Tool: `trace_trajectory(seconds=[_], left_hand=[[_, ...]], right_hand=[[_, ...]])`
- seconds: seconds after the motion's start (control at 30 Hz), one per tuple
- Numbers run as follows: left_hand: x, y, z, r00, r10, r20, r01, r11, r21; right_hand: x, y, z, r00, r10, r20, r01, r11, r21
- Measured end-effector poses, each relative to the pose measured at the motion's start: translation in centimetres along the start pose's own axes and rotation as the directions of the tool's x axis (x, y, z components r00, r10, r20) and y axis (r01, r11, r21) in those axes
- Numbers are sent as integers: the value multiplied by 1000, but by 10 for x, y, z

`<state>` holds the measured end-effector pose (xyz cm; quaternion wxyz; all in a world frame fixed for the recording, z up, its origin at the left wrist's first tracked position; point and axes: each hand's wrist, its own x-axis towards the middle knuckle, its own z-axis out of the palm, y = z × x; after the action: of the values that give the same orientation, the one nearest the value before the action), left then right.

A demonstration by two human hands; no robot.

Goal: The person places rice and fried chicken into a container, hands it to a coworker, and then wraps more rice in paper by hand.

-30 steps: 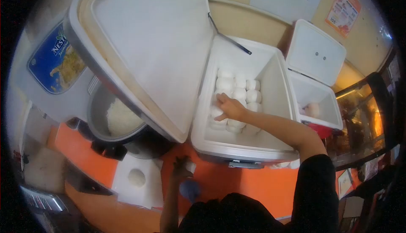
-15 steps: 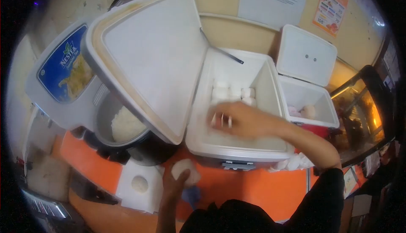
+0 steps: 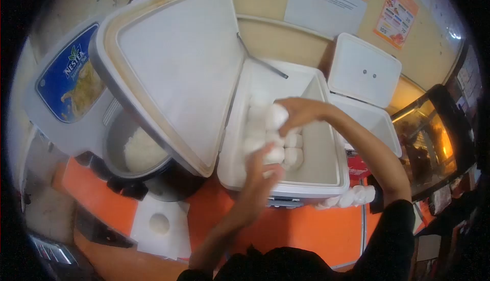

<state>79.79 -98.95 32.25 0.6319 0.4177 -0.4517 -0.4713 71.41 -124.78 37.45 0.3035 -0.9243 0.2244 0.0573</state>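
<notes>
My right hand (image 3: 302,111) has its fingers closed on a white roll (image 3: 276,116), which lies just left of my palm, above the other rolls (image 3: 292,156) in the cooler (image 3: 326,183). My left hand (image 3: 256,185) is farther from it, nearer me; its fingers look spread, but blur means I cannot tell whether it holds anything.

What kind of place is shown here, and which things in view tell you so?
Probably a small food stall or its kitchen counter: a pot holds cooked white rice, an open cooler holds rows of white wrapped bundles, and a poster with food pictures and numbers hangs on the wall.
</notes>
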Motion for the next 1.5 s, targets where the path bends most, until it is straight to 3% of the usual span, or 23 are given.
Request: trace_trajectory(seconds=[0.07,0.17,0.27,0.37,0.47,0.57,0.63,0.73,0.83,0.87,0.93,0.97,1.0,1.03,1.07,1.13,1.17,1.2,1.23,1.3,1.37,1.43,1.5], left_hand=[[-11,6,7,979,50,200,-81,986,149],[-35,-4,6,815,52,576,-154,980,129],[-59,-20,-11,668,-100,737,-22,988,154],[-89,-38,-27,774,-72,629,36,997,71],[-112,-36,-41,793,-306,527,328,943,54],[-136,-111,-48,856,-38,516,-50,987,155],[-147,-112,-41,886,-121,447,125,992,20],[-147,-102,-45,898,-155,412,158,987,27],[-163,-84,-56,915,-178,362,164,984,68],[-172,-79,-60,922,-187,338,167,982,87],[-193,-62,-70,937,-204,283,174,976,127],[-207,-49,-79,946,-212,245,179,972,153],[-223,-34,-89,955,-219,199,186,967,174],[-242,-18,-100,964,-223,142,193,961,197],[-265,1,-110,973,-222,69,203,955,216],[-315,45,-127,972,-191,-138,225,928,298],[-341,69,-132,953,-152,-263,241,906,347],[-370,90,-131,897,2,-442,255,814,523],[-391,116,-119,795,380,-474,241,518,820],[-390,162,-59,390,880,-271,226,194,955],[-396,194,-36,119,991,-64,275,28,961],[-397,209,-34,12,1000,19,325,-22,945],[-396,216,-56,-15,1000,-16,362,20,932]], right_hand=[[36,16,-14,954,300,-22,-300,945,-132],[108,124,6,900,400,-172,-432,869,-241],[160,199,32,840,490,-232,-540,794,-281],[182,243,57,792,501,-349,-584,788,-195],[163,229,67,774,408,-484,-486,873,-42],[152,219,73,684,380,-622,-483,875,3],[147,202,82,608,411,-679,-540,841,26],[146,228,87,722,335,-606,-410,912,17],[151,239,69,815,310,-490,-448,873,-193],[151,232,54,789,471,-395,-565,808,-165],[169,264,38,747,456,-483,-616,749,-245],[193,316,28,815,81,-574,-406,786,-466],[162,248,2,893,97,-439,-360,737,-571],[139,206,-20,927,-65,-370,-183,781,-596],[85,99,-30,918,252,-306,-321,925,-203],[10,-8,-38,935,253,-247,-264,964,-10],[-36,-67,-36,970,177,-167,-196,975,-107],[-79,-120,-24,982,117,-148,-135,984,-120],[-113,-155,-2,989,56,-133,-74,989,-128],[-161,-176,61,977,-197,-87,210,961,183],[-166,-180,125,833,-544,102,498,816,294],[-138,-180,181,674,-494,550,391,870,301],[-96,-167,272,673,-315,669,176,947,269]])
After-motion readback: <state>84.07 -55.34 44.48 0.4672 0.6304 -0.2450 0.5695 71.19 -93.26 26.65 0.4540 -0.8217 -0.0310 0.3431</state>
